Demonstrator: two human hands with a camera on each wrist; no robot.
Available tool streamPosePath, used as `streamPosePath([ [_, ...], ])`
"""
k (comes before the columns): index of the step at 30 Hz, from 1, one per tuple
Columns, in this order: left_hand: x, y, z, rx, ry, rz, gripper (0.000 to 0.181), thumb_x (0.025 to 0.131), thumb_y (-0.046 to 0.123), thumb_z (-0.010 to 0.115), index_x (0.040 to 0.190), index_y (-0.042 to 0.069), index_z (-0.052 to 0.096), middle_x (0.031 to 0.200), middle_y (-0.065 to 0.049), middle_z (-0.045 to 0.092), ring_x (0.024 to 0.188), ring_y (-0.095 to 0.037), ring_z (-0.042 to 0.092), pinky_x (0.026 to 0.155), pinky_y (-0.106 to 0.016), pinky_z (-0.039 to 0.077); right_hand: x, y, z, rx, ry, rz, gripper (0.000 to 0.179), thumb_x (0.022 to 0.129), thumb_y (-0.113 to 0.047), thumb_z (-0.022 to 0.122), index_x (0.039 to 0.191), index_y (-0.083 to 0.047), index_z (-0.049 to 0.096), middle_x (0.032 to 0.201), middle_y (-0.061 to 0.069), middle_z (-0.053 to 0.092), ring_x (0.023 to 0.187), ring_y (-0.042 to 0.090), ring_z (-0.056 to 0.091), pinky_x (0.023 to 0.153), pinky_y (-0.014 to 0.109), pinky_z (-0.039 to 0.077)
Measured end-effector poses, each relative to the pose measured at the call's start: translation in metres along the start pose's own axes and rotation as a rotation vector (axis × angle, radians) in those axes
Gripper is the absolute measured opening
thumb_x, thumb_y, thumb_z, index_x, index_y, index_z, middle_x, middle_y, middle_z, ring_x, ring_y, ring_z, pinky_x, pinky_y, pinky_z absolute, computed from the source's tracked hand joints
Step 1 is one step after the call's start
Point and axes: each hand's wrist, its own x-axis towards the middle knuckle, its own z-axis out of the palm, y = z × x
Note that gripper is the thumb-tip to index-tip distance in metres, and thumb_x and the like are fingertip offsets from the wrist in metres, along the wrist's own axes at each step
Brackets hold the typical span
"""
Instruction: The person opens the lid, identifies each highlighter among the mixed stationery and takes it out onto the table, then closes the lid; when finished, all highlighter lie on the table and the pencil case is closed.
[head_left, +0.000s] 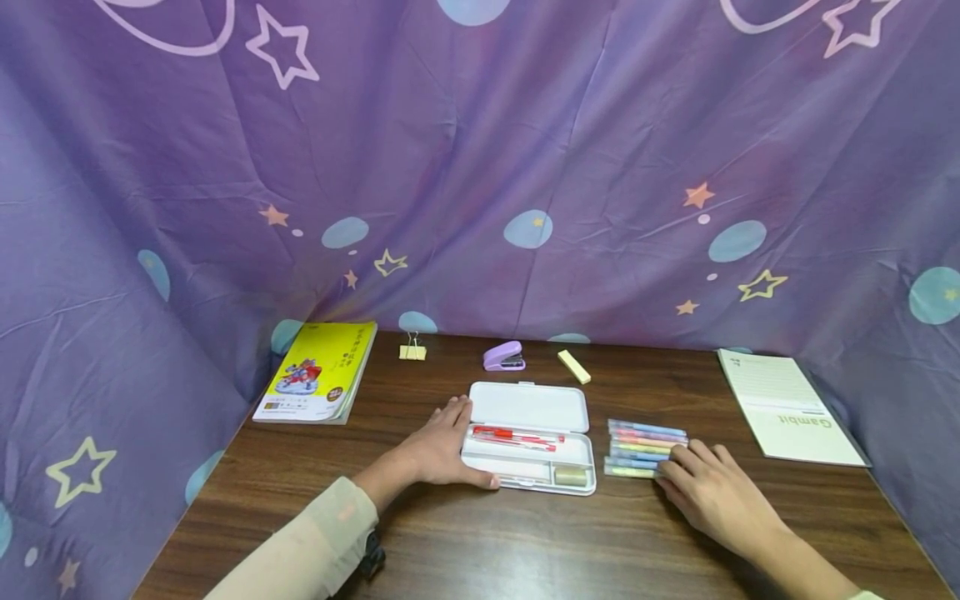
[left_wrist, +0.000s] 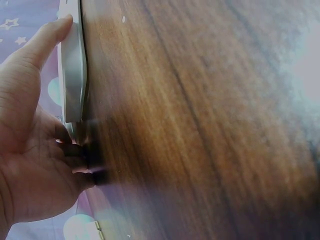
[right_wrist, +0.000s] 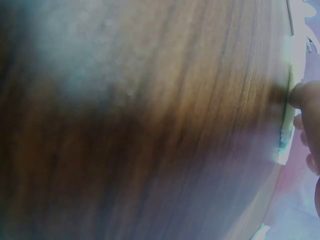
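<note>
A white pencil case lies on the table with its lid folded back. Red pens are in its upper section, and a small olive-gold block sits at the lower right. My left hand spreads around the case's left end, thumb against the front edge, fingers fairly straight by the far left corner. Right of the case, several transparent coloured pens lie side by side. My right hand pinches the nearest, a yellow-green pen, at its right end; the right wrist view shows the thumb against it.
Along the back stand a yellow binder clip, a purple stapler and a pale yellow bar. A yellow book lies at the left, a notepad at the right. A patterned purple curtain hangs behind the table.
</note>
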Motion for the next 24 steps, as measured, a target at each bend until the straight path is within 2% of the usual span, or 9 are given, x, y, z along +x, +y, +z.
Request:
streamPosePath([
  [15, 0.000, 0.000, 0.000, 0.002, -0.004, -0.007, 0.148, 0.079, 0.083, 0.082, 0.177, 0.000, 0.009, 0.187, -0.021, 0.010, 0.175, -0.035, 0.008, 0.143, -0.050, 0.016, 0.002, 0.000, 0.003, 0.008, 0.024, -0.001, 0.061, 0.121, -0.048, 0.028, 0.090, -0.017, 0.072, 0.088, -0.003, 0.064, 0.082, 0.022, 0.059, 0.063, 0.038, 0.040],
  [24, 0.001, -0.001, 0.001, 0.004, -0.003, -0.006, 0.148, 0.079, 0.083, 0.082, 0.177, -0.001, 0.009, 0.186, -0.021, 0.010, 0.175, -0.036, 0.008, 0.143, -0.050, 0.016, 0.014, -0.007, 0.000, 0.039, 0.021, -0.006, 0.062, 0.121, -0.050, 0.027, 0.095, -0.017, 0.073, 0.091, -0.003, 0.064, 0.084, 0.022, 0.059, 0.064, 0.039, 0.041],
])
